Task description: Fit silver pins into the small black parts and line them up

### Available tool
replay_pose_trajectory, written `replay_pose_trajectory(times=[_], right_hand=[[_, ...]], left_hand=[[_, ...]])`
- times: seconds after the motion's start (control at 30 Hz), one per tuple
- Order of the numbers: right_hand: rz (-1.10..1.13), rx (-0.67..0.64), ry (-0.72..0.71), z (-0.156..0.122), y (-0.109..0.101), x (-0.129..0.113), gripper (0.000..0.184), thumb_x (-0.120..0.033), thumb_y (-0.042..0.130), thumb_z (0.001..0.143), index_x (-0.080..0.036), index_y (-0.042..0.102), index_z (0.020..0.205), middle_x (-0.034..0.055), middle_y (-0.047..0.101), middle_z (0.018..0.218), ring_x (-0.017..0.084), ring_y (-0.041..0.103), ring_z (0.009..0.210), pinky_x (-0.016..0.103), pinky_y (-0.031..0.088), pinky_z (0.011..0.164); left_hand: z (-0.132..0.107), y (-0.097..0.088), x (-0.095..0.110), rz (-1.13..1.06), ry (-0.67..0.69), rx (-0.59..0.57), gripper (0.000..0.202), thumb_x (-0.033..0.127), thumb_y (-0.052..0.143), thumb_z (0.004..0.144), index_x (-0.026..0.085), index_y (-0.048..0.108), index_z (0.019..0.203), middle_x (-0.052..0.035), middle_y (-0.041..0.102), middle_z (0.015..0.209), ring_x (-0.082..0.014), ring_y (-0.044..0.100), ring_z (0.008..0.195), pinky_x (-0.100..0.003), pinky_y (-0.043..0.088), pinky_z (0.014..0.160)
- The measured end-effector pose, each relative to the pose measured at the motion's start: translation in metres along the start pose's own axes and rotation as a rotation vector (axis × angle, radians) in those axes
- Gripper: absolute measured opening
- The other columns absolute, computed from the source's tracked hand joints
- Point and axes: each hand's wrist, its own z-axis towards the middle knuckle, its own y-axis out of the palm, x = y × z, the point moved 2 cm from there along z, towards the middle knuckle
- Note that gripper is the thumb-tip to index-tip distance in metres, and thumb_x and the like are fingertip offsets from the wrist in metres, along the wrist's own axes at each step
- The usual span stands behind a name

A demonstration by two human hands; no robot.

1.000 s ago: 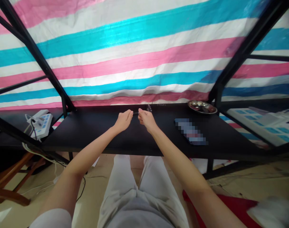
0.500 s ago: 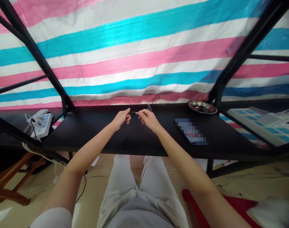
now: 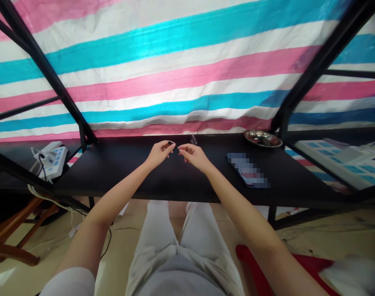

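Over the middle of the black desk point(image 3: 138, 181), my two hands meet almost fingertip to fingertip. My left hand point(image 3: 160, 154) is closed around a short black rod-like piece point(image 3: 170, 143), whose exact kind I cannot make out. The thumb and fingertips of my right hand point(image 3: 193, 156) are pinched together beside that piece's right end. Whatever sits between those right fingertips is too small and covered to name. Just behind the right hand lies a little cluster of greyish, bead-like bits point(image 3: 193, 139).
A shiny metal dish point(image 3: 263, 139) stands at the back right, with a blurred-out phone-like object point(image 3: 247, 170) nearer. White power strips point(image 3: 56, 162) with plugs lie to the left. Black metal posts point(image 3: 284, 111) and a striped sheet point(image 3: 175, 82) border the desk.
The rod stretched between both hands before, with a silvery part showing near the right fingers. Now my left fingers have shifted along it and only short black parts show.
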Motion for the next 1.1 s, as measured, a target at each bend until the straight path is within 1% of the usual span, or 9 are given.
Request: replay_pose_trajectory(times=[0.1, 0.23, 0.33, 0.43, 0.57, 0.67, 0.8, 0.93, 1.1], right_hand=[[-0.119, -0.012, -0.036, -0.001, -0.004, 0.001, 0.025, -0.039, 0.056, 0.073, -0.019, 0.06, 0.087, 0.0017, 0.062, 0.075, 0.009, 0.049, 0.049, 0.026, 0.042, 0.05], [-0.434, 0.072, -0.126, -0.002, -0.017, 0.01, 0.013, -0.03, 0.059, 0.07, -0.019, 0.06, 0.076, 0.0015, 0.06, 0.076, 0.01, 0.049, 0.056, 0.027, 0.041, 0.059], [-0.578, 0.216, -0.031, -0.002, -0.033, 0.03, 0.009, -0.027, 0.059, 0.068, -0.018, 0.059, 0.072, 0.0015, 0.058, 0.071, 0.013, 0.05, 0.061, 0.027, 0.04, 0.062], [-0.559, 0.364, 0.149, -0.001, -0.048, 0.055, 0.011, -0.028, 0.056, 0.071, -0.018, 0.059, 0.076, 0.0011, 0.059, 0.066, 0.015, 0.054, 0.063, 0.028, 0.041, 0.063], [-0.567, 0.406, 0.25, 0.005, -0.055, 0.079, 0.01, -0.026, 0.057, 0.071, -0.018, 0.06, 0.076, 0.0028, 0.065, 0.074, 0.016, 0.058, 0.072, 0.028, 0.042, 0.068], [-0.606, 0.39, 0.294, 0.012, -0.054, 0.087, 0.01, -0.027, 0.056, 0.072, -0.019, 0.06, 0.078, 0.0027, 0.066, 0.077, 0.017, 0.059, 0.074, 0.027, 0.042, 0.068], [-0.688, 0.358, 0.347, 0.021, -0.051, 0.092, 0.011, -0.028, 0.056, 0.074, -0.02, 0.061, 0.08, 0.003, 0.066, 0.08, 0.017, 0.059, 0.075, 0.026, 0.041, 0.066], [-0.779, 0.334, 0.391, 0.025, -0.048, 0.097, 0.015, -0.03, 0.054, 0.076, -0.021, 0.062, 0.086, 0.0038, 0.066, 0.084, 0.018, 0.06, 0.078, 0.027, 0.041, 0.066], [-0.863, 0.303, 0.391, 0.026, -0.045, 0.1, 0.017, -0.032, 0.052, 0.079, -0.021, 0.062, 0.087, 0.0049, 0.066, 0.086, 0.019, 0.06, 0.083, 0.029, 0.041, 0.071]], left_hand=[[0.005, 0.007, -0.004, -0.043, 0.016, 0.092, 0.031, 0.043, 0.06, 0.073, 0.014, 0.063, 0.083, 0.0004, 0.058, 0.061, -0.0065, 0.048, 0.048, -0.02, 0.042, 0.049], [0.018, 0.019, -0.019, -0.03, 0.03, 0.228, 0.03, 0.044, 0.057, 0.075, 0.014, 0.061, 0.073, 0.0004, 0.057, 0.059, -0.0074, 0.048, 0.049, -0.021, 0.042, 0.052], [0.027, 0.027, -0.042, 0.116, 0.038, 0.296, 0.026, 0.04, 0.06, 0.073, 0.014, 0.064, 0.076, -0.0004, 0.059, 0.063, -0.009, 0.05, 0.055, -0.023, 0.042, 0.057], [0.033, 0.039, -0.071, 0.254, -0.074, 0.26, 0.021, 0.034, 0.063, 0.07, 0.014, 0.066, 0.076, -0.0021, 0.062, 0.067, -0.0107, 0.052, 0.058, -0.024, 0.042, 0.061], [0.039, 0.058, -0.094, 0.393, -0.257, 0.237, 0.021, 0.036, 0.065, 0.07, 0.017, 0.068, 0.079, -0.0035, 0.067, 0.076, -0.0152, 0.058, 0.072, -0.028, 0.042, 0.072], [0.045, 0.072, -0.093, 0.457, -0.346, 0.244, 0.023, 0.039, 0.065, 0.07, 0.019, 0.067, 0.081, -0.0028, 0.068, 0.081, -0.0171, 0.06, 0.08, -0.032, 0.039, 0.079], [0.053, 0.084, -0.087, 0.514, -0.384, 0.232, 0.022, 0.041, 0.064, 0.071, 0.02, 0.067, 0.08, -0.0021, 0.068, 0.083, -0.0179, 0.06, 0.084, -0.033, 0.035, 0.082], [0.056, 0.089, -0.088, 0.584, -0.373, 0.194, 0.022, 0.042, 0.062, 0.072, 0.02, 0.067, 0.076, -0.0017, 0.068, 0.081, -0.0185, 0.06, 0.083, -0.034, 0.034, 0.083], [0.058, 0.091, -0.093, 0.669, -0.37, 0.108, 0.022, 0.041, 0.063, 0.071, 0.022, 0.068, 0.08, -0.0022, 0.068, 0.084, -0.0196, 0.058, 0.089, -0.033, 0.035, 0.083]])
